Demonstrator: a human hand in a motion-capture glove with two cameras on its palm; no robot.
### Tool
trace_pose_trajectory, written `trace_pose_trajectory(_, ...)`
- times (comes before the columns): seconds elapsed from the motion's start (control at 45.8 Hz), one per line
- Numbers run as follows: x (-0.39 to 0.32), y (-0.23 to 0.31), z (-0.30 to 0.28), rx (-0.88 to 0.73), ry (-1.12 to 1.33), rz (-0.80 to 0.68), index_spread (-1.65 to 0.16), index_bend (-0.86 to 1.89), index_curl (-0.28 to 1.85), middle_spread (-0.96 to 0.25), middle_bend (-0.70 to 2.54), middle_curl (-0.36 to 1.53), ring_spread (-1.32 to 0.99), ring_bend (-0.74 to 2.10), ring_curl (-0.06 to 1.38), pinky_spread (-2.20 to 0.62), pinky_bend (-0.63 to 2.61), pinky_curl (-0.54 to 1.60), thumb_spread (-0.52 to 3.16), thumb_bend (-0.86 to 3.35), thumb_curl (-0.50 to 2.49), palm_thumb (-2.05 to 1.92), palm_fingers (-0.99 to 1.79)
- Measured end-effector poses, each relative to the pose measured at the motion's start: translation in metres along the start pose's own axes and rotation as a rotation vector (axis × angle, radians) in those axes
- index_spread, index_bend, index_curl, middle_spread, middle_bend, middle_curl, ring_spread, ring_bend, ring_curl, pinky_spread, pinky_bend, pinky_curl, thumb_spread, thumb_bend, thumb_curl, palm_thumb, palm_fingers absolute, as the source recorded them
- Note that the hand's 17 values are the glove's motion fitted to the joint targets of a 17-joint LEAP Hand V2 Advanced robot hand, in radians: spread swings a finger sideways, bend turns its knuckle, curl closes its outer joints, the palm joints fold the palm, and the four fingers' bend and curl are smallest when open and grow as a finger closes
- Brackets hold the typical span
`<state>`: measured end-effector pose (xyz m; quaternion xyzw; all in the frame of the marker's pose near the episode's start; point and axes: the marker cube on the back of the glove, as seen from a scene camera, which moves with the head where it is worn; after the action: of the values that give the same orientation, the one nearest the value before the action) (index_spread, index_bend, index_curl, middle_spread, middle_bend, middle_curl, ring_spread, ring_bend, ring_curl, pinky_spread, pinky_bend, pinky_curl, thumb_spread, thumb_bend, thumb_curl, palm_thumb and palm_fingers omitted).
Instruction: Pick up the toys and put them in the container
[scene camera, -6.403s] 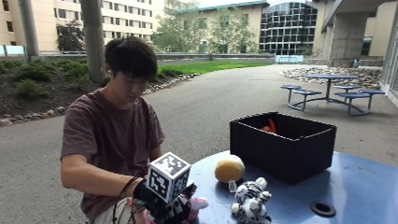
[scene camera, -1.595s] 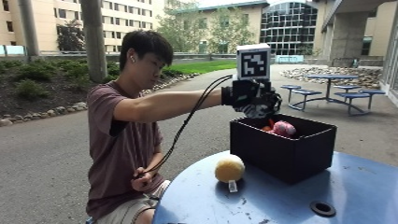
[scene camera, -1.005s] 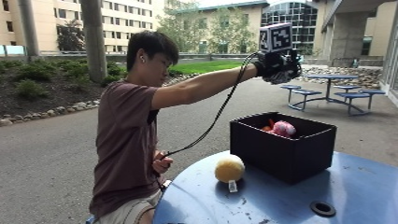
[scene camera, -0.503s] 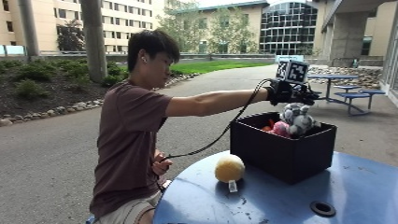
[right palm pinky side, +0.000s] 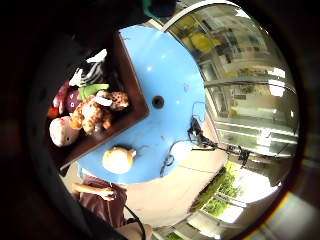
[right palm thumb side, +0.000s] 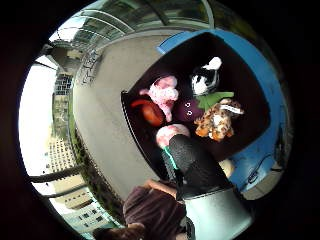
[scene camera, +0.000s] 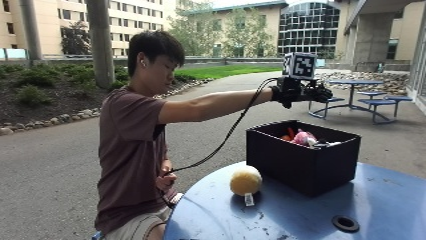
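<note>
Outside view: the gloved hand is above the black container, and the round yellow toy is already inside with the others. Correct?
Not quite. The round yellow toy sits on the blue table beside the black container, as the outside view shows. The gloved hand is above the container.

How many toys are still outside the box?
1: a yellow plush on the blue table, beside the black box. The rest visible lie inside the box; the box may hide others.

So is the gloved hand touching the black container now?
Apart. The outside view shows the gloved right hand held up in the air above the black container, with open background plainly visible between them.
</note>
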<state>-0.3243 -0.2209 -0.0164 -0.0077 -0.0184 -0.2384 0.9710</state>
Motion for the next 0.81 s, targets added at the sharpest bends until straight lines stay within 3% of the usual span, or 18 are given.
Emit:
trace_pose_trajectory(0.109, 0.041, 0.035, -0.011, 0.011, 0.05, -0.003, -0.2, 0.03, 0.28, 0.02, 0.11, 0.36, 0.0, 0.21, 0.4, 0.05, 0.87, 0.39, 1.17, -0.02, 0.5, 0.07, -0.34)
trace_pose_trajectory(0.284, 0.045, 0.08, -0.03, 0.052, 0.015, 0.117, -0.19, 0.04, 0.22, 0.03, 0.12, 0.33, 0.01, 0.2, 0.39, 0.06, 0.84, 0.38, 1.2, -0.02, 0.46, 0.06, -0.31)
trace_pose_trajectory(0.459, 0.066, 0.139, 0.004, 0.056, -0.016, 0.107, -0.19, 0.04, 0.18, 0.05, 0.15, 0.31, 0.01, 0.22, 0.4, 0.05, 0.81, 0.37, 1.21, -0.02, 0.43, 0.06, -0.23)
trace_pose_trajectory(0.612, 0.08, 0.172, 0.109, -0.015, 0.079, 0.249, -0.2, 0.06, 0.16, 0.05, 0.16, 0.3, 0.01, 0.24, 0.41, 0.05, 0.79, 0.36, 1.21, -0.02, 0.4, 0.05, -0.21)
trace_pose_trajectory(0.699, 0.064, 0.187, 0.188, -0.078, 0.07, 0.063, -0.19, 0.07, 0.16, 0.06, 0.15, 0.3, 0.01, 0.27, 0.41, 0.04, 0.81, 0.36, 1.21, -0.02, 0.39, 0.03, -0.17)
trace_pose_trajectory(0.809, 0.064, 0.187, 0.275, -0.112, 0.184, 0.184, -0.19, 0.07, 0.15, 0.06, 0.21, 0.31, 0.01, 0.33, 0.43, 0.04, 0.83, 0.36, 1.23, -0.01, 0.38, 0.03, -0.05)
